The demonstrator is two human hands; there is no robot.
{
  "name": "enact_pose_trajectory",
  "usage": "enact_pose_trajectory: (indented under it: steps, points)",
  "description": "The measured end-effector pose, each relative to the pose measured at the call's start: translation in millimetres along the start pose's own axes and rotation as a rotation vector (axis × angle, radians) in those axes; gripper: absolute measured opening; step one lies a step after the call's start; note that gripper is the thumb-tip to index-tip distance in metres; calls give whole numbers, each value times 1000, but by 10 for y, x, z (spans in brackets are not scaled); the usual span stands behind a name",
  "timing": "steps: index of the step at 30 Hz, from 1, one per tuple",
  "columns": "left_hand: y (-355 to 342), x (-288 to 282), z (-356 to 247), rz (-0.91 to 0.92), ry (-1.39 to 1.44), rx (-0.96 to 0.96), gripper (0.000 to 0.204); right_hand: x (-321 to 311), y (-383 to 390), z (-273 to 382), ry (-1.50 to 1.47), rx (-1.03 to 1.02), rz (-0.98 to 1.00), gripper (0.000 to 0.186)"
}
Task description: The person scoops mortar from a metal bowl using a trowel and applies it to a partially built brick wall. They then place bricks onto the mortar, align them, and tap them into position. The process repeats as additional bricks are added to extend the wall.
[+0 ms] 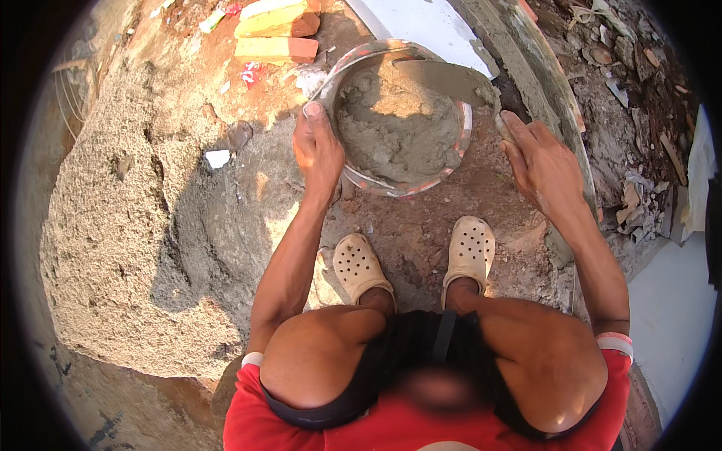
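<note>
A round bucket (pixel 462 139) of wet grey mortar (pixel 391 143) stands before my feet. My left hand (pixel 316 150) is closed on its rim at the left side, thumb on top. My right hand (pixel 538 161) grips the handle of a trowel (pixel 451 81) just right of the bucket; the mortar-coated blade reaches left over the top of the bucket. Below the bucket are my two beige clogs (pixel 357 263), between my forearms.
Orange bricks (pixel 274 49) lie behind the bucket, beside a long white board (pixel 414 19). A mound of rough grey gritty material (pixel 120 255) spreads at the left. A mortar-smeared ledge (pixel 556 98) runs along the right, with debris (pixel 624 150) beyond and a pale panel (pixel 665 308) lower right.
</note>
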State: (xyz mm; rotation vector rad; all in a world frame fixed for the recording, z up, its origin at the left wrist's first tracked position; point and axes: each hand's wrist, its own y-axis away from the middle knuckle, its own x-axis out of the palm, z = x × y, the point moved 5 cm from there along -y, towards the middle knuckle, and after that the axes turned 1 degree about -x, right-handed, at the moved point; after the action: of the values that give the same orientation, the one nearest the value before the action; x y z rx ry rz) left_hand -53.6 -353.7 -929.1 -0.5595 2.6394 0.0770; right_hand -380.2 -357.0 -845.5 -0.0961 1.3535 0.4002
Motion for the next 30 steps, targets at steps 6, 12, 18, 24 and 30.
enact_pose_trajectory:
  steps: [6, 12, 18, 24, 30]
  points:
    - [94, 17, -86, -18, -8, 30, 58, 83, 15, 30, -50, 25, 306, 37]
    - [233, 123, -118, -77, 75, 84, 50, 457, 10, 206, -492, -71, 396, 40]
    - [306, 139, -159, -85, 102, 84, 50, 954, 145, 574, -958, 158, 516, 48]
    - [258, 115, -125, -67, 106, 98, 51, 865, 312, 644, -1124, 363, 506, 47]
    - [107, 91, -46, -54, 125, 118, 52, 860, 342, 529, -1191, 299, 410, 50]
